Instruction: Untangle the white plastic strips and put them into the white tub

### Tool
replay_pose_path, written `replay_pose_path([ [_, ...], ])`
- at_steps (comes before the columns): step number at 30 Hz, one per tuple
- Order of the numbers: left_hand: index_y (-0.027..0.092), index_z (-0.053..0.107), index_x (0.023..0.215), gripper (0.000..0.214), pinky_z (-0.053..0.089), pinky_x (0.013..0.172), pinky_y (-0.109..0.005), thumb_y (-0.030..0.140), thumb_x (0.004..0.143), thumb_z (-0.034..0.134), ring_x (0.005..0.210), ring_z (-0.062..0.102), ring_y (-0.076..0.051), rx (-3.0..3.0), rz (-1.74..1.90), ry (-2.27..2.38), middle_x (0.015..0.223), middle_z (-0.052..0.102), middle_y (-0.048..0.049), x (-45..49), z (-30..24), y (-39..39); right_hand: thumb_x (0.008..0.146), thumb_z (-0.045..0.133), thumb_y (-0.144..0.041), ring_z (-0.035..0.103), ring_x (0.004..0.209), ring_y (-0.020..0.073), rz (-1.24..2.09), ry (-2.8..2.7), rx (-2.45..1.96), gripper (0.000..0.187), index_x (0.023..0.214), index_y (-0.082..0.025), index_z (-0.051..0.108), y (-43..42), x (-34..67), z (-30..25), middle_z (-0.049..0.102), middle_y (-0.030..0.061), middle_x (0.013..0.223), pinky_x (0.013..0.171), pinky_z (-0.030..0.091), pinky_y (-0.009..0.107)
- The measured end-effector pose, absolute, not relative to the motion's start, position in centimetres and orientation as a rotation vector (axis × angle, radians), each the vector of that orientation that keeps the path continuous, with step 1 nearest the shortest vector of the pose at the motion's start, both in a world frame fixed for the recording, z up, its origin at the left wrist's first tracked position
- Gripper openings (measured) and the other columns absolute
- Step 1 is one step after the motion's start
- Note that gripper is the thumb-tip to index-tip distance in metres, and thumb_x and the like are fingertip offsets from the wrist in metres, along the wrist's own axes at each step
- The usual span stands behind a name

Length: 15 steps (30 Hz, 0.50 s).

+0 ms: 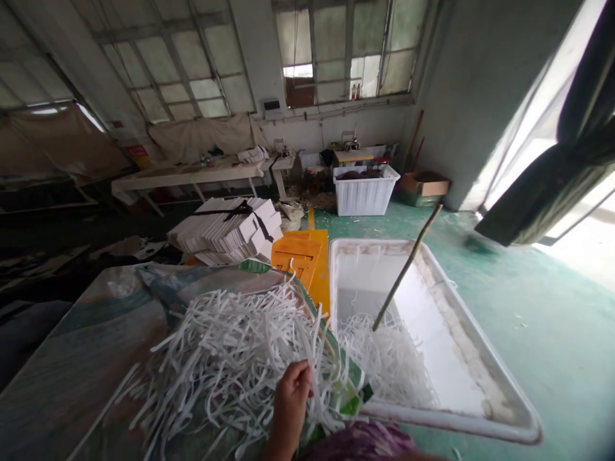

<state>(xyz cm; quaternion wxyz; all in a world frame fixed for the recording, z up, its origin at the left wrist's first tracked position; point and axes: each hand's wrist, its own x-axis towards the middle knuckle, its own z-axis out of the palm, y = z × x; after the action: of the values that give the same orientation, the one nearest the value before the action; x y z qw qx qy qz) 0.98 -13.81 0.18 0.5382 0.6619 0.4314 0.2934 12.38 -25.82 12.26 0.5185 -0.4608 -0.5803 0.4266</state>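
Note:
My left hand (292, 384) is closed, its fingers pinched together at the near right side of a loose heap of white strips (230, 346). A white strip (314, 349) runs up from the fingertips. Something small and red shows beside the fingers, too little of it to name. Under the heap lies a large sheet (110, 320), green along its right edge. My right hand is out of view; purple patterned cloth (365, 442) shows at the bottom edge.
Right of the heap stands a white plastic tub (461, 333) holding thin pale strips (379, 358) and a leaning stick (408, 266). Beyond are a strapped stack of white boards (230, 227), orange panels (302, 256), another white tub (364, 195), a cardboard box (425, 187) and a long table (192, 174).

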Motion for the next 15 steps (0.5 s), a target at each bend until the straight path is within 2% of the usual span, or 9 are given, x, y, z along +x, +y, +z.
replay_pose_path([
  [2,0.017,0.063,0.075,0.037,0.044,0.045,-0.024,0.053,0.073,0.054,0.046,0.051,-0.014,1.571,0.704,1.021,0.057,0.058,-0.0012,1.1,0.5,-14.1,0.082,0.045,-0.056,0.056,0.064,0.0159,0.884,-1.192,-1.331,0.035,0.075,-0.026,0.063,-24.5,12.9,10.3,0.061,0.0031,0.068,0.059,0.046,0.027],
  [4,0.018,0.062,0.074,0.029,0.045,0.049,-0.024,0.046,0.076,0.053,0.05,0.054,-0.014,1.635,0.745,1.015,0.058,0.059,-0.001,1.2,0.7,-14.3,0.084,0.047,-0.049,0.053,0.062,0.0152,0.734,-1.039,-1.561,0.033,0.072,-0.02,0.059,-22.4,13.3,7.8,0.058,0.0031,0.066,0.059,0.043,0.027],
  [7,0.018,0.061,0.069,0.02,0.045,0.053,-0.022,0.034,0.077,0.052,0.056,0.057,-0.013,1.8,0.821,1.02,0.062,0.061,-0.0015,1.4,0.8,-14.6,0.075,0.058,-0.04,0.05,0.061,0.0145,0.659,-0.979,-1.734,0.023,0.074,-0.017,0.058,-19.2,13.6,3.7,0.055,0.0011,0.065,0.059,0.041,0.026],
  [9,0.018,0.061,0.066,0.019,0.045,0.054,-0.022,0.031,0.077,0.052,0.056,0.056,-0.013,1.883,0.85,1.016,0.062,0.06,-0.0017,1.4,0.8,-14.7,0.073,0.059,-0.035,0.048,0.059,0.0133,0.696,-0.959,-1.752,0.019,0.068,-0.017,0.055,-18.0,13.6,2.0,0.053,-0.0006,0.061,0.058,0.04,0.025],
  [12,0.018,0.064,0.069,0.022,0.047,0.055,-0.023,0.037,0.076,0.053,0.058,0.058,-0.014,1.812,0.829,1.019,0.064,0.062,-0.0029,1.3,0.9,-14.8,0.073,0.057,-0.026,0.046,0.059,0.0117,0.694,-0.942,-1.773,0.016,0.061,-0.017,0.052,-17.7,13.5,1.4,0.05,-0.0019,0.059,0.056,0.037,0.023],
  [15,0.016,0.066,0.086,0.037,0.05,0.054,-0.026,0.049,0.074,0.055,0.057,0.061,-0.016,1.524,0.724,1.06,0.07,0.067,-0.0053,0.7,1.0,-14.4,0.073,0.056,-0.018,0.045,0.06,0.01,0.724,-0.998,-1.754,0.014,0.06,-0.016,0.053,-18.2,13.2,1.9,0.05,-0.0025,0.06,0.057,0.035,0.021],
])
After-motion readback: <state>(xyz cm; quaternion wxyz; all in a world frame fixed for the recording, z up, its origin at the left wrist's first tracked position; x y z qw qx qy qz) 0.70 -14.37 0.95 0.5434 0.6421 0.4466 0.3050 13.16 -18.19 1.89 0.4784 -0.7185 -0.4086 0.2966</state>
